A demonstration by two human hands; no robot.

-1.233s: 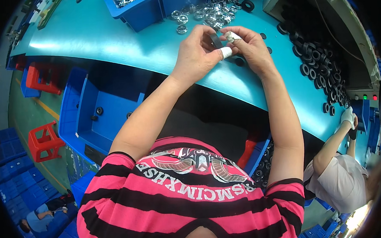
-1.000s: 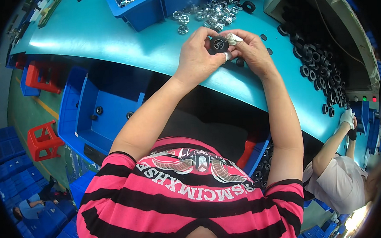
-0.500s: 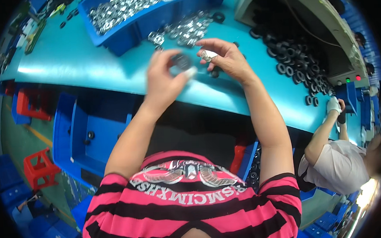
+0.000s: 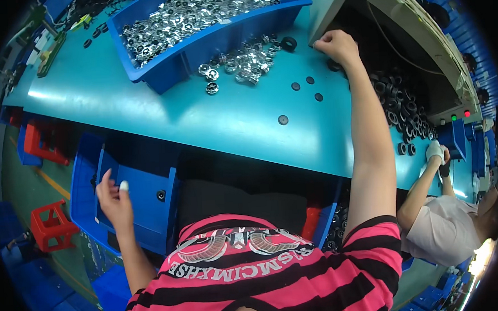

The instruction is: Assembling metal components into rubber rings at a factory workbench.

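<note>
Both hands worked far apart in the head view. Left hand (image 4: 113, 197), fingers loosely spread and holding nothing visible, hung over a blue bin (image 4: 128, 198) below the table's near edge, where a small black part (image 4: 161, 195) lay. Right hand (image 4: 338, 46), curled so its grip could not be told, reached the far edge beside a grey machine (image 4: 391, 13), near loose silver rings (image 4: 238, 63) spilled by a blue tray (image 4: 209, 36) kept within reach.
</note>
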